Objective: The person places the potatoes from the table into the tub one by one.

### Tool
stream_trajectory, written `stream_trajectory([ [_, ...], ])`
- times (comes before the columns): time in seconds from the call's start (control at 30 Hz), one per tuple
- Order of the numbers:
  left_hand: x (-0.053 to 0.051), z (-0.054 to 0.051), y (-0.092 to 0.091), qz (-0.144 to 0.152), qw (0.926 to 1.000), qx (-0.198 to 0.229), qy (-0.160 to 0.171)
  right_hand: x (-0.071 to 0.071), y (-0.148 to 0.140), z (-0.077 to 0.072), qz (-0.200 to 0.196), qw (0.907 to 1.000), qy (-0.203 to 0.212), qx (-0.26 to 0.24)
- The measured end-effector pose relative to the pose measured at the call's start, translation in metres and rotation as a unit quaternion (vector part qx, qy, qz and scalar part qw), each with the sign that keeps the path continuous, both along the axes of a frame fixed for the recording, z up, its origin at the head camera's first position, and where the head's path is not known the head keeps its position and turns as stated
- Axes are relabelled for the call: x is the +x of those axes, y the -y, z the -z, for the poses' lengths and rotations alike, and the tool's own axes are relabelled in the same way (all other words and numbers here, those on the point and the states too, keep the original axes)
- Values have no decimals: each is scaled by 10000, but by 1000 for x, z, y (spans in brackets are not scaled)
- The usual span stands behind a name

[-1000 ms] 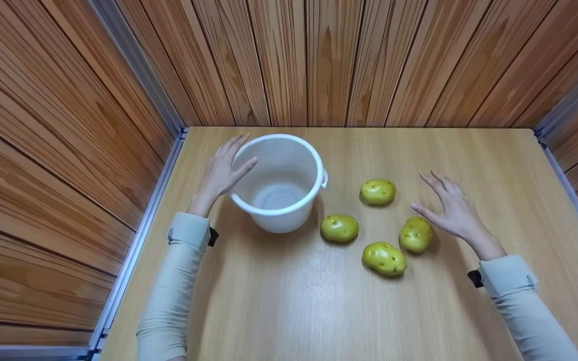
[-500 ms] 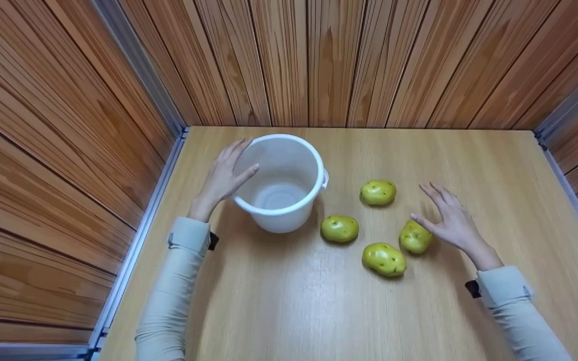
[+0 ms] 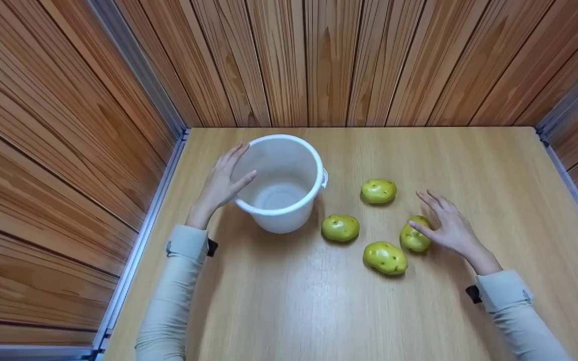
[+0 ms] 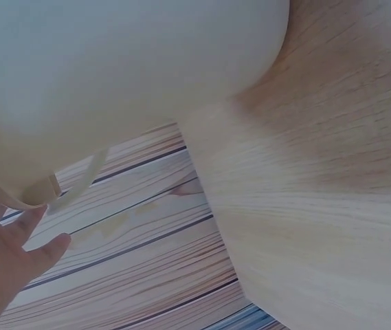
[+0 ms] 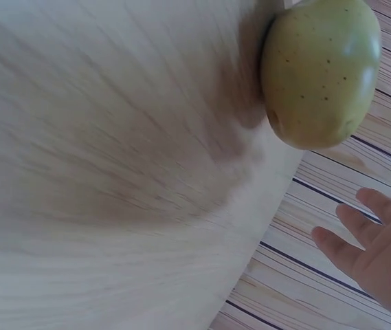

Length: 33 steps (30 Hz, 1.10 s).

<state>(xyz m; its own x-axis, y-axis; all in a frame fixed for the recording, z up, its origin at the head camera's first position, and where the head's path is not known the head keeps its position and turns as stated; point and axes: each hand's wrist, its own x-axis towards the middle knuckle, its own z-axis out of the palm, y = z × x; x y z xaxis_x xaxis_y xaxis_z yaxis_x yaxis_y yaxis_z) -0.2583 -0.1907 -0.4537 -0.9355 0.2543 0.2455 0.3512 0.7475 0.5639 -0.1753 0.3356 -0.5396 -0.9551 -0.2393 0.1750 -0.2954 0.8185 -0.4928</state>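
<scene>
A white bucket [image 3: 281,220] stands upright on the table, its inside bare. My left hand [image 3: 219,185] is at the bucket's left rim, fingers extended and thumb over the opening; whether it touches the rim I cannot tell. The left wrist view shows the bucket's side [image 4: 126,62] with those fingers [image 4: 49,253] near its rim. Above the rightmost potato [image 3: 414,239] hovers my right hand [image 3: 452,228], fingers spread, its thumb across the potato in the head view. In the right wrist view that potato [image 5: 322,72] is apart from the extended fingers [image 5: 336,249].
Other greenish-yellow potatoes lie between bucket and right hand: one at the back [image 3: 378,191], one beside the bucket [image 3: 340,228], one at the front [image 3: 385,258]. A wood-panelled wall [image 3: 329,65] closes the back of the table [image 3: 289,311]; another panelled wall [image 3: 43,175] stands left.
My right hand has come down and toward me, over the rightmost potato. The left hand has shifted slightly toward me along the bucket's rim. Bucket and potatoes have stayed put.
</scene>
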Motion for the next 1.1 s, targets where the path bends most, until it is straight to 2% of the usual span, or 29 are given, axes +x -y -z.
stream_trajectory([
  [0.43, 4, 11, 7, -12, 9999, 139, -23, 9, -1, 13, -48, 9998, 155, -99],
  [0.67, 5, 15, 8, 103, 9997, 198, -112, 13, 1, 20, 15, 9998, 120, -134],
  [0.93, 6, 19, 8, 151, 9991, 375, 114, 16, 1, 25, 10, 9998, 145, -121],
  [1.1, 6, 19, 8, 150, 9985, 477, 223, 18, 2, 26, 62, 9994, 326, -105],
])
